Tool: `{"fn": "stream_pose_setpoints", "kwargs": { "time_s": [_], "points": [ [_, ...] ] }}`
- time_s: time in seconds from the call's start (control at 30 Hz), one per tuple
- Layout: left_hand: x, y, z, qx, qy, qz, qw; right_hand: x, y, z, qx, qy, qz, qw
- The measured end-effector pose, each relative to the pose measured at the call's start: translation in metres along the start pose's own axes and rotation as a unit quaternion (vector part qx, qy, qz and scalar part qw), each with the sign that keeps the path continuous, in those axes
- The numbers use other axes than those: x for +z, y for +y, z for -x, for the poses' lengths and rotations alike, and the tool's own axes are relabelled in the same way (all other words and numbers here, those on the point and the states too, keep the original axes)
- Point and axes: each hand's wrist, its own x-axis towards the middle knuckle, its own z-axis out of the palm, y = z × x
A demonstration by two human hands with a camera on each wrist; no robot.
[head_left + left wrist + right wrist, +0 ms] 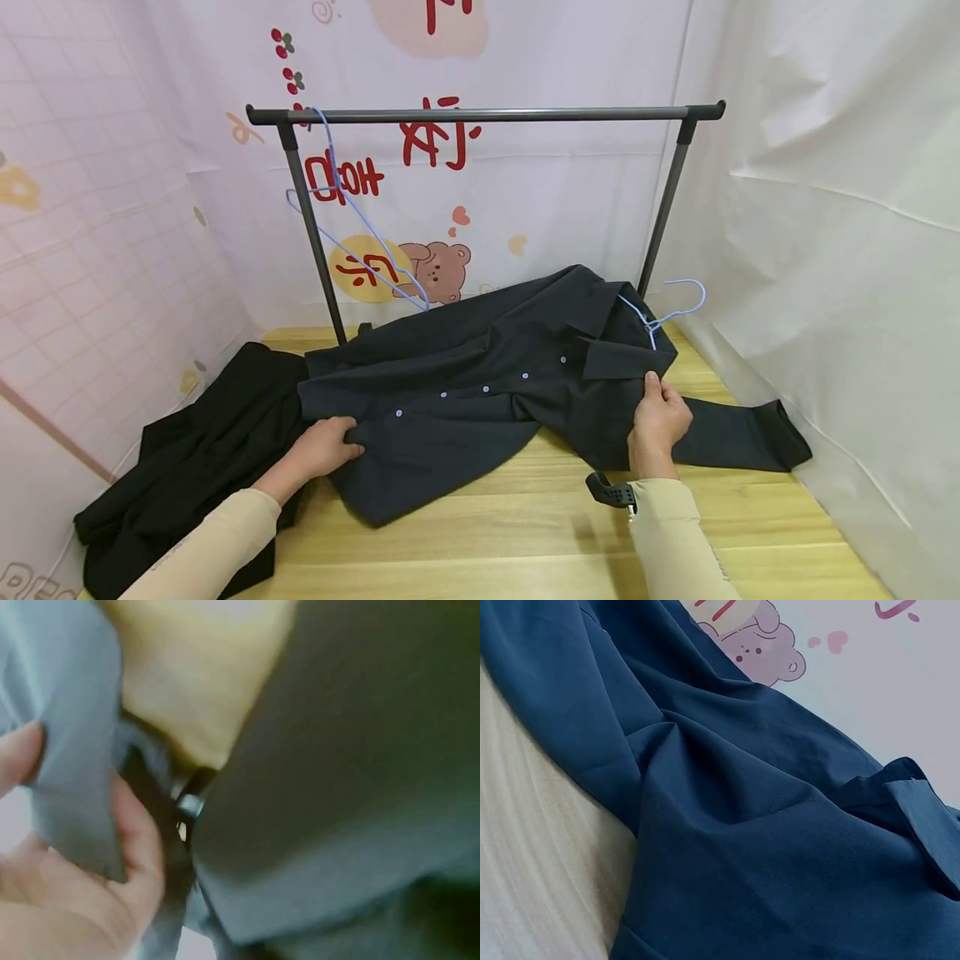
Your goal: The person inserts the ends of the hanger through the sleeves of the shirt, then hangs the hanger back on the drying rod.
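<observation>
Dark shirt [465, 433] was found laid on table [450, 550], long axis left to right, collar [618, 360] and blue hanger [650, 323] at right. Hem [306, 402] was gripped by left hand [326, 446]; cloth below collar was pinched by right hand [660, 417], nearer hanger.

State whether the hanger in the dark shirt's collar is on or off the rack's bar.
Off: the blue hanger pokes from the collar, its hook free, below the bar.
</observation>
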Motion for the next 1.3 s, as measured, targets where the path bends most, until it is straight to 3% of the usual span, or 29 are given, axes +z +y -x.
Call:
{"fn": "stream_pose_setpoints", "kwargs": {
  "time_s": [0.1,0.2,0.3,0.37,0.53,0.63,0.73,0.8,0.87,1.07,1.2,1.3],
  "points": [
    [-0.024,-0.006,-0.005,-0.018,0.024,0.102,0.9943,0.001,-0.003,-0.001,0.004,-0.006,-0.006,1.0000],
    [-0.050,-0.017,-0.010,-0.054,0.046,0.154,0.9856,0.002,-0.006,-0.003,0.009,-0.012,-0.013,0.9998],
    [-0.071,-0.029,-0.015,-0.086,0.090,0.147,0.9813,0.004,-0.009,-0.003,0.008,-0.016,-0.015,0.9997],
    [-0.076,-0.036,-0.020,-0.102,0.130,0.121,0.9788,0.005,-0.010,-0.003,0.003,-0.018,-0.015,0.9997],
    [-0.067,-0.042,-0.031,-0.106,0.245,0.012,0.9637,0.009,-0.009,0.000,-0.012,-0.029,-0.015,0.9994],
    [-0.055,-0.033,-0.037,-0.061,0.296,-0.034,0.9526,0.012,-0.008,0.002,-0.008,-0.039,-0.019,0.9990],
    [-0.041,-0.010,-0.042,0.004,0.319,-0.054,0.9463,0.012,-0.008,0.004,-0.005,-0.042,-0.022,0.9989],
    [-0.029,0.009,-0.044,0.046,0.311,-0.057,0.9476,0.013,-0.009,0.005,-0.006,-0.043,-0.025,0.9987],
    [-0.016,0.028,-0.045,0.072,0.284,-0.057,0.9543,0.013,-0.010,0.005,-0.007,-0.045,-0.028,0.9985],
    [0.027,0.075,-0.046,0.105,0.167,-0.015,0.9802,0.020,-0.021,0.002,-0.013,-0.065,-0.022,0.9975],
    [0.053,0.102,-0.048,0.141,0.109,0.030,0.9836,0.030,-0.037,-0.001,0.000,-0.098,-0.029,0.9947],
    [0.069,0.121,-0.053,0.164,0.071,0.071,0.9813,0.037,-0.052,0.000,0.022,-0.134,-0.022,0.9905]
  ]
}}
